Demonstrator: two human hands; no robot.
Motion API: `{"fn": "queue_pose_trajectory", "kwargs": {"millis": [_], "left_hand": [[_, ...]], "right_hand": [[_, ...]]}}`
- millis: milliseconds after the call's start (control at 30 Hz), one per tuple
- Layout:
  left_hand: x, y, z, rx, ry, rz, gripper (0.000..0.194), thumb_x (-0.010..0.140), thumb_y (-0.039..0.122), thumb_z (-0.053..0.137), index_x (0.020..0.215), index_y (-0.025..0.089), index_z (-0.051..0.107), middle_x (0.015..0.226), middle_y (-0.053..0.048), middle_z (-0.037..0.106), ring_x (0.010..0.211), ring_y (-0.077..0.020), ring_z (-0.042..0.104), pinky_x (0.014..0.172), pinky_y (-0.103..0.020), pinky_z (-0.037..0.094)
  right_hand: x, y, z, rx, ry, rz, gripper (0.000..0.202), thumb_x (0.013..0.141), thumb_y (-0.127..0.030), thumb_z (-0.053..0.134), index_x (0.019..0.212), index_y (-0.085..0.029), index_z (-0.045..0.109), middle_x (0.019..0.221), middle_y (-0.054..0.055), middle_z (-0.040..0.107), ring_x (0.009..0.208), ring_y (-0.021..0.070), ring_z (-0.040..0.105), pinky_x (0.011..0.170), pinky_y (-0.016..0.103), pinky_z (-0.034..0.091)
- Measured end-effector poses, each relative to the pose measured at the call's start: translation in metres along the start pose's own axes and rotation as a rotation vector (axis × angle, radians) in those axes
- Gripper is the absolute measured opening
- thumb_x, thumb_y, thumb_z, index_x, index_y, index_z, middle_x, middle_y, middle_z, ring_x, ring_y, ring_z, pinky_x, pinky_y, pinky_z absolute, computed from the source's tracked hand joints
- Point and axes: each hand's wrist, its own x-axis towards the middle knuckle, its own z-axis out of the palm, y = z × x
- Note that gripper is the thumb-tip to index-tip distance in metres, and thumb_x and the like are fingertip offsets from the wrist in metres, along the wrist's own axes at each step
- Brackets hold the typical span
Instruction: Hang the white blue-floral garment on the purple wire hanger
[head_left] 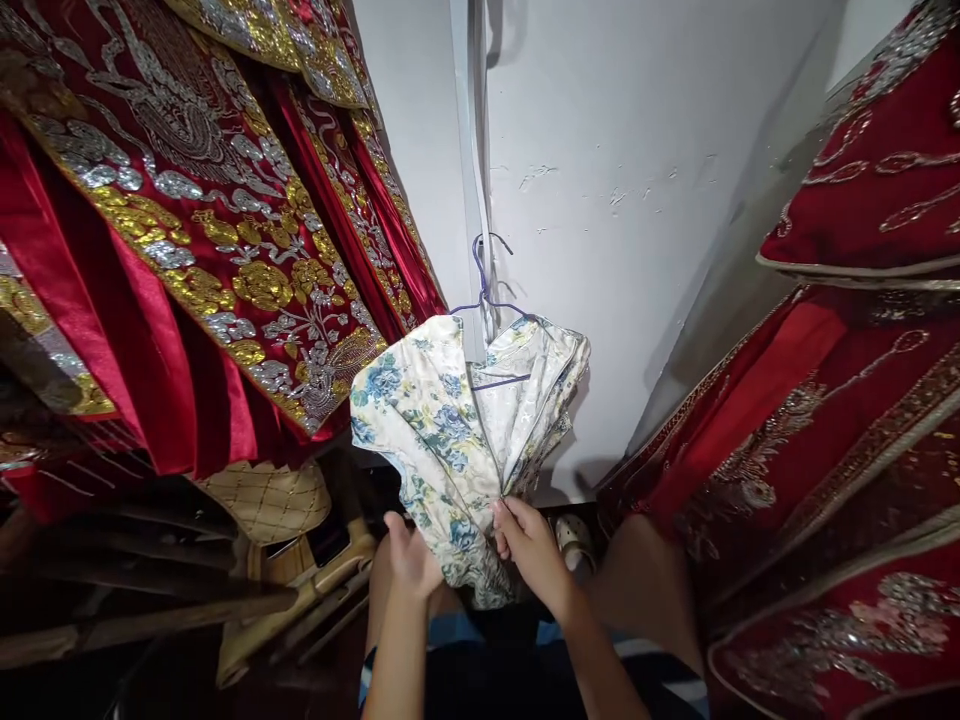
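A white garment with blue and yellow flowers (450, 410) hangs on a purple hanger (482, 290) in front of the wall. Its front is parted in a V, with the pale lining showing. At the bottom of the V, my right hand (525, 540) pinches the garment's front edge between thumb and fingers. My left hand (414, 562) is at the garment's lower left edge, thumb apart from the fingers, which lie partly behind the cloth.
Red garments with gold and silver sequins (262, 285) hang at the left, above wooden furniture (300, 600). More red embroidered garments (847, 400) fill the right side. A pale shoe (574, 540) is on the floor beyond my right hand.
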Motion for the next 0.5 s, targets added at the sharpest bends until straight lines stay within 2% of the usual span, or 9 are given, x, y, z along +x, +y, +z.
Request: {"fn": "queue_pose_trajectory", "kwargs": {"millis": [67,133,300,400,433,467,500], "left_hand": [[-0.002,0.0,-0.004,-0.022,0.051,-0.026,0.084,0.057,0.075,0.077,0.124,0.025,0.067,0.117,-0.013,0.072,0.121,-0.0368,0.063,0.103,-0.05,0.051],[0.001,0.001,-0.011,0.046,0.136,0.011,0.075,0.061,0.061,0.082,0.123,0.023,0.066,0.118,-0.012,0.072,0.123,-0.0355,0.062,0.106,-0.048,0.049],[0.013,0.003,-0.032,0.299,0.536,0.24,0.054,0.085,0.056,0.058,0.125,0.019,0.059,0.126,-0.014,0.067,0.126,-0.0337,0.059,0.105,-0.049,0.049],[0.006,0.001,-0.029,0.423,0.773,0.47,0.047,0.093,0.048,0.049,0.132,0.022,0.049,0.14,-0.015,0.055,0.134,-0.0286,0.051,0.11,-0.046,0.044],[0.001,-0.002,-0.022,0.457,0.803,0.537,0.044,0.093,0.047,0.05,0.13,0.023,0.049,0.14,-0.014,0.054,0.133,-0.0279,0.051,0.11,-0.045,0.043],[-0.003,-0.005,-0.014,0.493,0.766,0.578,0.041,0.092,0.046,0.052,0.126,0.024,0.051,0.135,-0.013,0.055,0.13,-0.0278,0.053,0.109,-0.044,0.044],[-0.007,-0.009,-0.003,0.528,0.66,0.593,0.036,0.09,0.044,0.056,0.121,0.025,0.055,0.129,-0.012,0.058,0.125,-0.028,0.055,0.107,-0.042,0.045]], "right_hand": [[0.003,-0.005,0.0,0.051,-0.033,0.011,0.053,0.084,-0.072,0.055,0.068,-0.022,0.049,0.051,-0.006,0.043,0.047,0.012,0.043,0.05,0.025,0.036],[0.004,-0.009,-0.004,0.08,-0.031,0.019,0.051,0.082,-0.069,0.059,0.065,-0.021,0.05,0.048,-0.006,0.041,0.045,0.0118,0.043,0.048,0.025,0.033],[0.003,-0.019,-0.023,0.099,0.12,-0.011,0.04,0.08,-0.05,0.061,0.056,-0.021,0.048,0.043,-0.006,0.035,0.042,0.0109,0.038,0.048,0.026,0.031],[-0.001,-0.026,-0.025,0.054,0.124,-0.015,0.035,0.08,-0.044,0.058,0.055,-0.021,0.051,0.042,-0.005,0.038,0.043,0.0109,0.036,0.047,0.026,0.029],[-0.002,-0.028,-0.022,0.039,0.098,-0.008,0.033,0.079,-0.043,0.057,0.056,-0.02,0.053,0.043,-0.004,0.04,0.044,0.011,0.037,0.047,0.026,0.029],[-0.004,-0.03,-0.018,0.032,0.071,0.004,0.032,0.079,-0.042,0.057,0.056,-0.019,0.055,0.044,-0.003,0.042,0.044,0.011,0.037,0.047,0.026,0.028],[-0.005,-0.031,-0.013,0.036,0.045,0.02,0.031,0.079,-0.041,0.056,0.057,-0.019,0.056,0.045,-0.003,0.044,0.045,0.0107,0.038,0.047,0.026,0.027]]}}
